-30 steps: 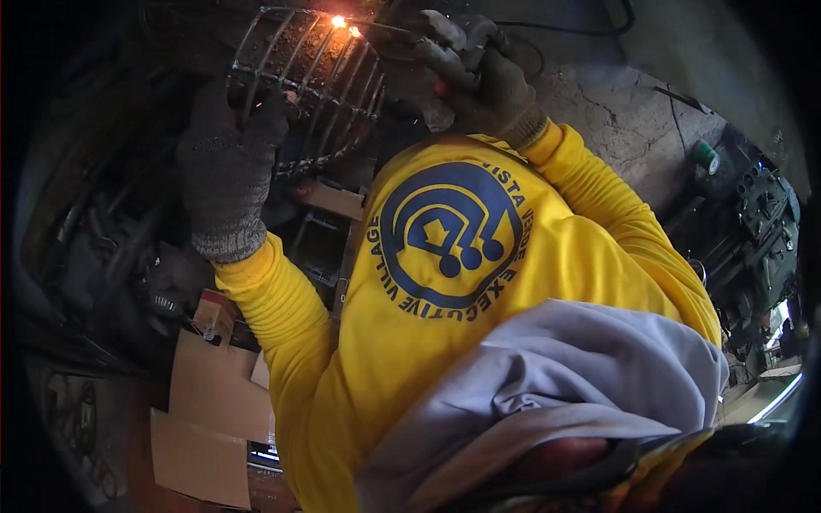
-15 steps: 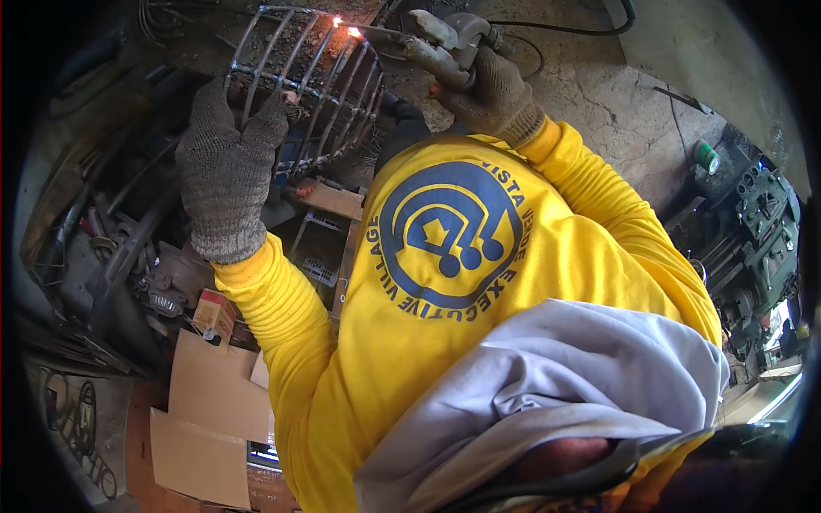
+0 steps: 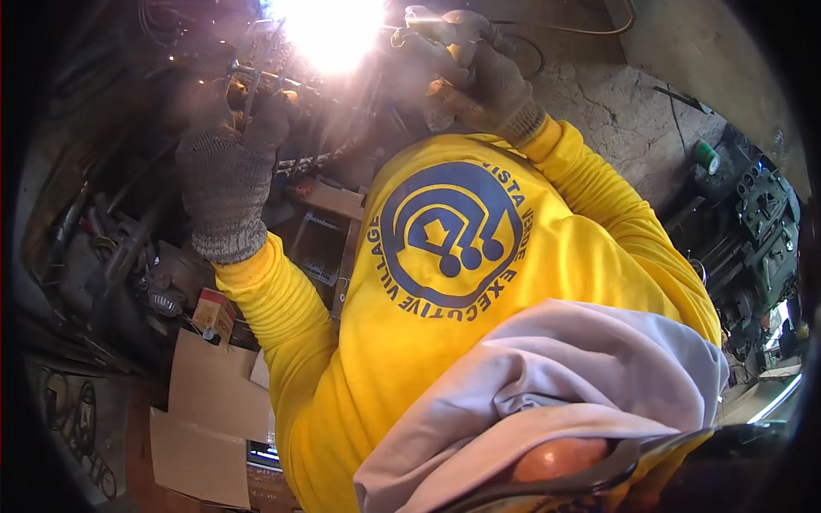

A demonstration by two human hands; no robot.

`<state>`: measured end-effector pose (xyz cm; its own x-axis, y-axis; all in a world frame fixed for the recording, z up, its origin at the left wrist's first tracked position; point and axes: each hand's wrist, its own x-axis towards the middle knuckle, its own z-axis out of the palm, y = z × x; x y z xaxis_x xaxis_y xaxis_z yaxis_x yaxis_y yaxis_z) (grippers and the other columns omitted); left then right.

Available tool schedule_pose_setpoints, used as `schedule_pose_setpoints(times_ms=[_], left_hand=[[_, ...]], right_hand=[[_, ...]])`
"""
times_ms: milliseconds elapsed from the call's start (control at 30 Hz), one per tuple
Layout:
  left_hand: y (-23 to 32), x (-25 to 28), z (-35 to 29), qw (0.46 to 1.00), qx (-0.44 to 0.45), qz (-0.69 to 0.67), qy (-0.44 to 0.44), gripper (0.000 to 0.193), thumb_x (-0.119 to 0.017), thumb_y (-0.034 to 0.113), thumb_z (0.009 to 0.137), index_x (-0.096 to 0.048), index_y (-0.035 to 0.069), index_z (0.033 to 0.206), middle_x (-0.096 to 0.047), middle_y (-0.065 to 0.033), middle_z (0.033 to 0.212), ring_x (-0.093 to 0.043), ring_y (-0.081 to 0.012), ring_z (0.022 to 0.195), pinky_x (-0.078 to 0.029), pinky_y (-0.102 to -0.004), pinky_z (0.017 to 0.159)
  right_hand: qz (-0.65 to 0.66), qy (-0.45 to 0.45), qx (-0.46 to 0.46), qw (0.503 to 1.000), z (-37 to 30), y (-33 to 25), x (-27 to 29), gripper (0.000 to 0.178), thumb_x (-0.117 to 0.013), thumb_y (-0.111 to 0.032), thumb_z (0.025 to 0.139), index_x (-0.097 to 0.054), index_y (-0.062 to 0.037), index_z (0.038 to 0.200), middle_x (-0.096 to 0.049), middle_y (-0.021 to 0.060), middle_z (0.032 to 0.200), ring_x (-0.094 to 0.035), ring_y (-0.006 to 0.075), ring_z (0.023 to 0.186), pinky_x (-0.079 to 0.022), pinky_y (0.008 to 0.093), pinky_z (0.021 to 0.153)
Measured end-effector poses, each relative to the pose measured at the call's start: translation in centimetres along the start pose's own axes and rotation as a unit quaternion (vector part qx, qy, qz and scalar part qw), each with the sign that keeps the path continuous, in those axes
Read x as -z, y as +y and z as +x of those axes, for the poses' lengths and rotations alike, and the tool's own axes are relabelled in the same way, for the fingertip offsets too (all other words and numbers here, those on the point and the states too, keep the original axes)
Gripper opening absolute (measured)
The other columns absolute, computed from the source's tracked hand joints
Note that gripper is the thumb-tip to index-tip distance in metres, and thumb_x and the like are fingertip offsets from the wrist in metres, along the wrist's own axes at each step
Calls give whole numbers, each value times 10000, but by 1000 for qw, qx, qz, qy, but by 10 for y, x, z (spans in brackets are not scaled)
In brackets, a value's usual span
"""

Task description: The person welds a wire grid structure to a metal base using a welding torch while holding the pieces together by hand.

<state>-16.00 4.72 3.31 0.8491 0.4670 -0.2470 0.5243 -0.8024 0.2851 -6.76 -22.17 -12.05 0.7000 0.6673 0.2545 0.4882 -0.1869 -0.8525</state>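
Observation:
In the upper left, a curved cage of welded metal rods (image 3: 301,162) is partly lost in a white arc glare (image 3: 333,26). My left hand (image 3: 227,175), in a grey-brown knit glove, grips the cage's near side, thumb and fingers closed about a bar. My right hand (image 3: 498,96), gloved the same way, is closed round a welding electrode holder (image 3: 432,32) to the right of the cage. The glare hides the rod's tip and the spot it touches. Smoky haze blurs the fingers of both gloves.
Dark metal parts (image 3: 111,248) crowd the left side. Below them are a small box (image 3: 214,314) and opened cardboard (image 3: 209,402). At the right stand a dark machine (image 3: 753,239) and a green can (image 3: 706,157). A cable (image 3: 590,31) runs across the concrete floor (image 3: 590,94) at the top.
Two small glowing spots on the cage have given way to a bright welding arc with sparks and haze. Both hands stay almost where they were.

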Motion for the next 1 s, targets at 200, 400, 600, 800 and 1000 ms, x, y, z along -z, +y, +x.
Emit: schedule_pose_setpoints(times_ms=[200,400,600,800,1000], left_hand=[[5,1,-1,995,-79,-48,29,372,-779,262,838,-634,42,1101,-690,-103,982,-673,-231,854,-535,-339,752],[-14,-10,6,984,-166,-46,45,468,-795,308,810,-604,25,1130,-676,-136,941,-673,-275,796,-533,-371,722],[4,0,1,997,-62,-29,26,517,-797,363,801,-596,22,1132,-685,-145,939,-686,-288,790,-539,-381,745],[3,-1,1,997,-39,-69,10,537,-790,415,801,-599,30,1123,-690,-138,944,-693,-284,804,-539,-386,749],[10,1,0,998,-49,-29,10,496,-787,369,821,-612,14,1120,-683,-122,934,-675,-255,822,-518,-351,781]], right_hand=[[12,-29,-78,996,-5,-1,2,593,-731,-168,761,-600,-113,1338,-616,118,1088,-580,262,957,-485,334,843],[-104,2,-21,994,-1,0,5,456,-789,-285,771,-573,-64,1105,-678,168,958,-691,348,887,-559,399,761],[-62,-46,-131,988,-9,-2,2,470,-804,-271,749,-614,-81,1135,-677,163,978,-661,363,950,-532,409,814],[-66,-41,-144,986,-5,-7,2,464,-821,-231,746,-641,-59,1137,-683,156,1034,-647,364,1007,-508,405,879],[-20,-71,-223,972,3,-16,6,452,-815,-234,748,-640,-38,1115,-687,159,1050,-650,337,1053,-508,407,910]])
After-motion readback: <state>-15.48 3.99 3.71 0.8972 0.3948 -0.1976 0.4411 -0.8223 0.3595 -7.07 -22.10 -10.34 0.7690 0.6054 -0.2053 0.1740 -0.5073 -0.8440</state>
